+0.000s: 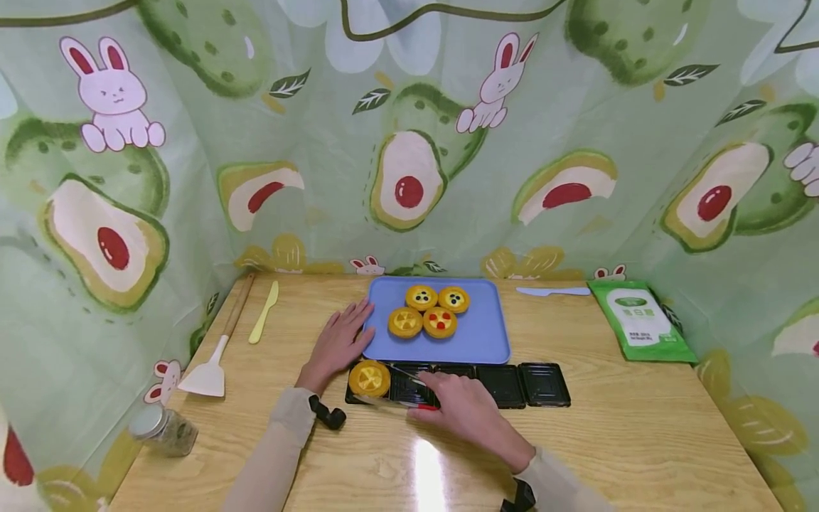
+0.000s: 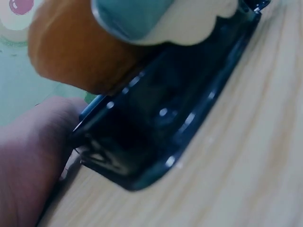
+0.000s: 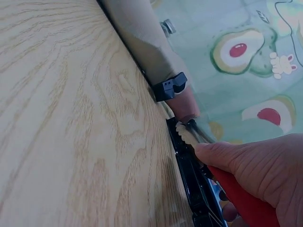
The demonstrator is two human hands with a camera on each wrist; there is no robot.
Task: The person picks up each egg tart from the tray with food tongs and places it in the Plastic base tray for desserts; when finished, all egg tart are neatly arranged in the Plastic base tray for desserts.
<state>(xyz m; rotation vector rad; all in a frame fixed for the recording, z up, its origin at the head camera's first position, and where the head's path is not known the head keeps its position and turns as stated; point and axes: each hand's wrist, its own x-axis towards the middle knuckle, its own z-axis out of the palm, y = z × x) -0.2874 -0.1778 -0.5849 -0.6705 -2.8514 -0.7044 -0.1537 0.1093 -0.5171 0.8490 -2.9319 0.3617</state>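
My right hand [image 1: 462,407] grips red-handled tongs [image 3: 241,196], whose two arms reach left to either side of an egg tart [image 1: 370,378]. That tart sits in the leftmost compartment of a black plastic tray [image 1: 544,385]; in the left wrist view a pale scalloped tong tip [image 2: 201,28] is close against its side. Whether the tips squeeze it, I cannot tell. My left hand [image 1: 340,338] lies with fingers extended at the left edge of a blue tray [image 1: 476,345]. On the blue tray are several more tarts [image 1: 440,322], topped with red, dark or yellow pieces.
Left of the trays lie a white spatula [image 1: 206,377] with a wooden handle and a yellow knife [image 1: 264,313]. A lidded jar [image 1: 165,429] stands near the front left. To the right are a blue knife [image 1: 553,291] and a green packet [image 1: 642,321]. Patterned cloth surrounds the table.
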